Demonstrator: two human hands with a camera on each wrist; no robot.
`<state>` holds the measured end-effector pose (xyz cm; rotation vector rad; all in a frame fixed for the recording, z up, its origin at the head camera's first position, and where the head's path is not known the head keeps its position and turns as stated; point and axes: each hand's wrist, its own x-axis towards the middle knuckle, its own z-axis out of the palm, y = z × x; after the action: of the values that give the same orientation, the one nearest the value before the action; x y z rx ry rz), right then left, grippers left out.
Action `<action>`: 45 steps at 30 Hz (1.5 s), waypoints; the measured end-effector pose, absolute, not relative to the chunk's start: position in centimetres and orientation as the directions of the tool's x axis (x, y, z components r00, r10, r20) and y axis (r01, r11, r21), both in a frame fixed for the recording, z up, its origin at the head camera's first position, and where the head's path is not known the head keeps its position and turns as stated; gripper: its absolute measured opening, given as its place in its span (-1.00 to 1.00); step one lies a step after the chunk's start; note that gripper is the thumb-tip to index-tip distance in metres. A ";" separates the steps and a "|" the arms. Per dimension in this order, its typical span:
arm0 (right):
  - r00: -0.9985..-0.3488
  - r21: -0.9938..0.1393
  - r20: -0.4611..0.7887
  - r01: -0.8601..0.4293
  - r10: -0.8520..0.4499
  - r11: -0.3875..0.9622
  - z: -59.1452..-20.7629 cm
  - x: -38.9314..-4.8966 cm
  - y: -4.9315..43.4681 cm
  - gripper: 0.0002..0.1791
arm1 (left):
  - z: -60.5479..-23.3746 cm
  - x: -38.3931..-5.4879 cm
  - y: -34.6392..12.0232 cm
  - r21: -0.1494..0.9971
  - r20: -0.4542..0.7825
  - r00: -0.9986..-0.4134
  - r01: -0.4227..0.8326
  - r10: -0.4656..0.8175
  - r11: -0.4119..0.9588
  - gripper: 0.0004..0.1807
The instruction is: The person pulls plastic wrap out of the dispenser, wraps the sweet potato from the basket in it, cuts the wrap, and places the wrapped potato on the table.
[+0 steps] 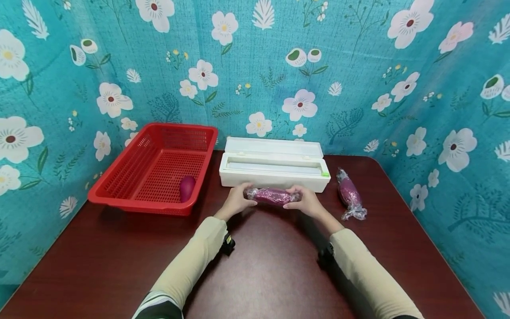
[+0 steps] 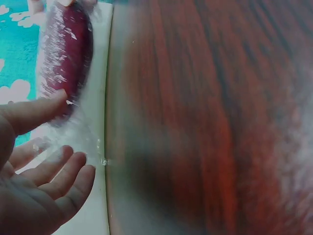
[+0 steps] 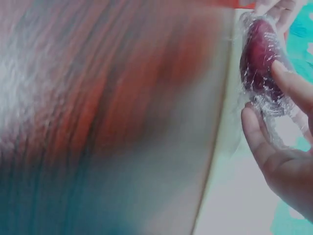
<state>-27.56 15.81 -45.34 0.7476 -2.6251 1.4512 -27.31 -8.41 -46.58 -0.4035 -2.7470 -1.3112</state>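
Observation:
A long purple vegetable [image 1: 272, 196] wrapped in clear plastic film lies level between both hands, just in front of a white cling film box [image 1: 275, 179]. My left hand [image 1: 237, 201] holds its left end, thumb against the wrapped body and fingers by the loose film. At the other end my right hand [image 1: 308, 203] grips with thumb and fingers, beside the crumpled film [image 3: 281, 115]. The vegetable's exact kind is unclear. The box lid [image 1: 275, 147] is raised, and a pale roll [image 1: 275, 168] lies inside.
A red plastic basket [image 1: 139, 204] stands at the left, with an unwrapped purple vegetable [image 1: 187, 188] in its near right corner. Another film-wrapped purple vegetable [image 1: 349, 193] rests right of the box. The dark wooden table [image 1: 271, 266] meets a floral curtain [image 1: 247, 88] behind.

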 end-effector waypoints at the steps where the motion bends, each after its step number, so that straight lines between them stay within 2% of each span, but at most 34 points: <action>1: -0.891 -0.789 0.267 -0.422 -0.368 0.447 -45.1 -27.4 16.0 -0.59 | -46.5 -27.3 -8.4 0.767 0.181 -0.964 0.263 0.196 0.586 -0.33; 6: -0.942 -0.805 0.219 -0.321 -0.253 0.499 -43.9 -26.4 17.6 -0.53 | -46.4 -27.2 -8.5 0.802 0.186 -0.966 0.255 0.180 0.539 -0.26; 9: -0.964 -0.826 0.198 -0.261 -0.177 0.499 -43.2 -25.8 18.8 -0.51 | -46.5 -27.1 -8.7 0.803 0.179 -0.964 0.258 0.195 0.537 -0.37; 13: -0.973 -0.893 0.206 -0.230 -0.103 0.386 -42.6 -25.6 20.5 -0.50 | -46.7 -27.0 -8.8 0.807 0.170 -0.958 0.270 0.232 0.525 -0.51; 15: -0.968 -0.924 0.238 -0.249 -0.074 0.290 -43.6 -26.5 22.0 -0.52 | -46.9 -27.0 -8.9 0.809 0.172 -0.954 0.278 0.244 0.518 -0.53; 19: -0.947 -0.924 0.319 -0.301 0.040 0.234 -48.0 -29.8 26.2 -0.58 | -47.0 -27.0 -8.9 0.797 0.184 -0.948 0.299 0.261 0.524 -0.57; 22: -0.941 -0.936 0.295 -0.250 0.167 0.248 -50.6 -31.8 28.9 -0.58 | -47.0 -27.0 -8.9 0.793 0.173 -0.947 0.296 0.269 0.533 -0.59; 25: -0.936 -0.964 0.242 -0.203 0.257 0.169 -51.3 -32.5 30.4 -0.55 | -47.0 -27.0 -9.0 0.789 0.162 -0.947 0.294 0.278 0.540 -0.61; 30: -0.940 -0.992 0.123 -0.117 0.318 0.037 -49.2 -30.9 30.4 -0.59 | -46.9 -26.9 -9.0 0.791 0.141 -0.948 0.280 0.284 0.544 -0.63; 34: -0.932 -0.999 0.010 0.010 0.362 0.053 -45.9 -28.3 28.8 -0.63 | -46.9 -26.8 -9.0 0.786 0.128 -0.952 0.269 0.279 0.557 -0.64; 38: -0.914 -0.999 -0.031 0.047 0.405 0.028 -43.1 -26.0 27.0 -0.74 | -47.1 -26.9 -9.0 0.782 0.114 -0.950 0.267 0.290 0.564 -0.63; 42: -0.906 -0.996 -0.083 0.091 0.415 0.000 -42.3 -25.1 26.6 -0.72 | -47.1 -26.9 -9.0 0.774 0.109 -0.946 0.273 0.304 0.571 -0.64; 45: -0.900 -0.988 -0.109 0.145 0.423 0.055 -42.2 -24.6 26.6 -0.69 | -47.2 -26.8 -9.0 0.765 0.109 -0.945 0.278 0.308 0.581 -0.64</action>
<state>-24.65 26.64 -42.17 -0.5821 -2.1168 1.9405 -26.82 -9.00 -47.17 -0.5233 -2.8244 -1.3572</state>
